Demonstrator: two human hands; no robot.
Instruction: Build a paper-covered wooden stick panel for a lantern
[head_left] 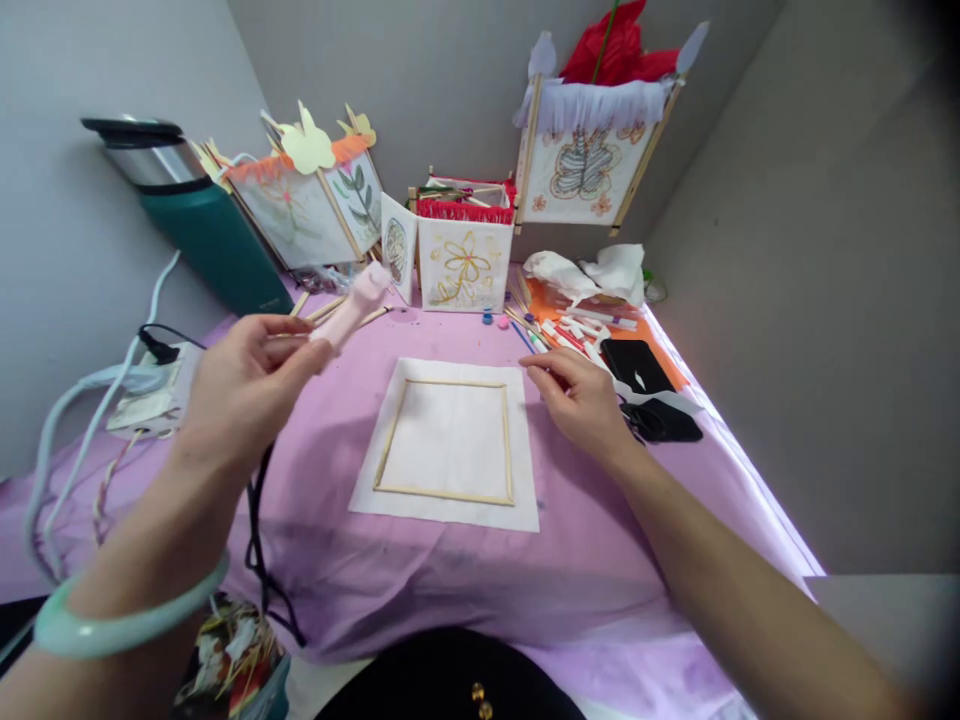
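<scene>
My left hand (244,385) is closed around a pale pink glue gun (351,315), which is slightly blurred and points up and away over the table's left side. On the table in front of me lies a square white cloth (450,440). A square frame of thin wooden sticks (508,440) rests flat on it, within the cloth's edges. My right hand (577,400) is beside the cloth's far right corner, with thumb and fingers pinched together. Whatever they may hold is too small to make out.
Decorated lanterns (465,265) stand along the back wall. At the left are a teal bottle (214,235) and a power strip (154,390) with cables. Markers (570,335), a black phone (637,365) and a black pouch (664,420) lie right. A filled bin (232,655) stands below.
</scene>
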